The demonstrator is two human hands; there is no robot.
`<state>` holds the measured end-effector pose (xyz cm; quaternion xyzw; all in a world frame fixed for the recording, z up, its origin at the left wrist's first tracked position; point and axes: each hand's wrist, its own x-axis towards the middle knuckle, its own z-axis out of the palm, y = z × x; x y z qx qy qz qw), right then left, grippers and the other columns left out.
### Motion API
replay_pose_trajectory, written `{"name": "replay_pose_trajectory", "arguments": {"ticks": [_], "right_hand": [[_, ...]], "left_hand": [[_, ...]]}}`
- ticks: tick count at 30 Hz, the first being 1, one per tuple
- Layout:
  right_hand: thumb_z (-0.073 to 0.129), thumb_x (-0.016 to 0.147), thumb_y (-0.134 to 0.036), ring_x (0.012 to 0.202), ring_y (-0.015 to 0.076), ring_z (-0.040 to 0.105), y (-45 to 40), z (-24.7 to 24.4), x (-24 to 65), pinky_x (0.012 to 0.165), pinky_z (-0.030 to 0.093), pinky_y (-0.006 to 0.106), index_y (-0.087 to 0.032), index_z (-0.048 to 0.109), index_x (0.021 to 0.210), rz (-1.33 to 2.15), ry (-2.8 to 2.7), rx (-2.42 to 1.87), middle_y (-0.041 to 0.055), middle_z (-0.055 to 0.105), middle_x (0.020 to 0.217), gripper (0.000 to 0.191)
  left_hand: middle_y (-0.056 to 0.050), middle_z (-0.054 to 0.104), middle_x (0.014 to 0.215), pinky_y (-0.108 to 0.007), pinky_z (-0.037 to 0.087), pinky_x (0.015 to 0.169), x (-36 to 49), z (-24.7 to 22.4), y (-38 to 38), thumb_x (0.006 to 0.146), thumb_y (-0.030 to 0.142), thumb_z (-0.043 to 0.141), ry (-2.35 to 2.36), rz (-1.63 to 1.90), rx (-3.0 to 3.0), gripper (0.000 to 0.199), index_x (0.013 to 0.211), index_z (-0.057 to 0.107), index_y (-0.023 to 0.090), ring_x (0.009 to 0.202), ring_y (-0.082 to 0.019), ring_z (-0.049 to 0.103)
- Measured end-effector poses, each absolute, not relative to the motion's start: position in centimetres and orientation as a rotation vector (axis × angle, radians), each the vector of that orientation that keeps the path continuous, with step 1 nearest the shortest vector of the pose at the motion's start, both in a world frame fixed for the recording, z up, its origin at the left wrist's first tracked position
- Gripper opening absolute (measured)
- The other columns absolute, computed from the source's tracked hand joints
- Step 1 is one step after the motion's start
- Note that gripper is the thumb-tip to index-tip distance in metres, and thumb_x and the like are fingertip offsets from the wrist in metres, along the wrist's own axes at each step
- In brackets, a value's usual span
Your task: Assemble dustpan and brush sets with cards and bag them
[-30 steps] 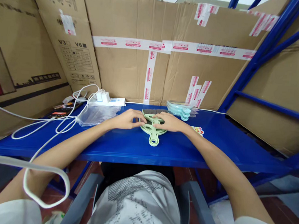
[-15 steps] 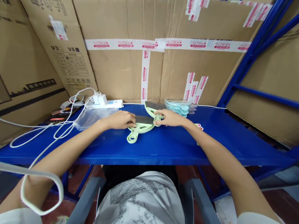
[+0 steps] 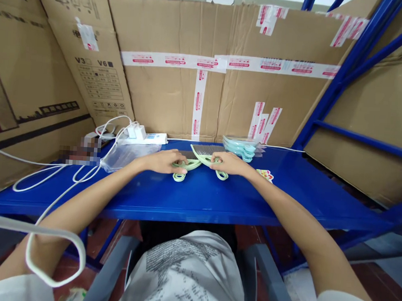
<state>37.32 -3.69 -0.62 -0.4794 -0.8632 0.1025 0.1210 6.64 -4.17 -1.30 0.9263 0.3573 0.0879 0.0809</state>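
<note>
Two light green hand brushes with dark grey bristles and ring-ended handles are close together over the blue tabletop. My left hand (image 3: 168,161) is closed on the left hand brush (image 3: 193,164), its ring end showing below my fingers. My right hand (image 3: 230,163) grips the right hand brush (image 3: 200,158), whose bristles point away from me. The heads of both brushes overlap between my hands. Part of each handle is hidden by my fingers. Just behind my right hand lies a stack of pale blue brushes (image 3: 240,148) in clear plastic.
A colourful card (image 3: 265,175) lies right of my right hand. At the left are clear plastic bags (image 3: 126,155), a white power strip (image 3: 153,139) and loose white cables (image 3: 77,178). Cardboard walls (image 3: 163,97) and a blue metal frame (image 3: 323,95) enclose the table (image 3: 197,203).
The right brush has swung so its ring end points toward me, and its head overlaps the left brush. The left brush has tilted flatter. The card shows more fully.
</note>
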Motion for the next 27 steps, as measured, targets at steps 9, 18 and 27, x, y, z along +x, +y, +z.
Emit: {"name": "replay_pose_trajectory", "arguments": {"ticks": [9,18,27], "right_hand": [[0.074,0.087,-0.037,0.072,0.016,0.057,-3.8,-1.3,36.7,0.068,0.033,0.025,-0.021,0.071,0.096,0.33,-2.493,-1.337,-0.0012,0.065,0.08,0.018],[0.078,0.082,-0.042,0.062,0.015,0.059,-3.2,-1.6,37.4,0.065,0.037,0.025,-0.022,0.063,0.089,0.484,-2.421,-1.309,-0.0043,0.063,0.067,0.026],[0.084,0.074,-0.057,0.053,0.0137,0.055,-3.3,-1.3,37.8,0.058,0.035,0.025,-0.023,0.06,0.087,0.665,-2.292,-1.246,-0.006,0.06,0.064,0.043]], "left_hand": [[-0.01,0.078,0.106,-0.034,0.045,0.09,7.2,-2.5,-4.0,0.078,0.076,0.074,1.194,0.32,2.534,0.071,0.121,0.078,0.019,0.109,-0.03,0.063],[-0.006,0.065,0.092,-0.034,0.04,0.088,8.6,-2.9,-5.3,0.069,0.078,0.08,1.268,0.381,2.476,0.072,0.112,0.068,0.021,0.108,-0.031,0.052],[-0.002,0.061,0.088,-0.035,0.039,0.091,8.3,-3.3,-4.0,0.06,0.056,0.09,1.365,0.583,2.485,0.058,0.098,0.063,0.022,0.097,-0.027,0.053]]}}
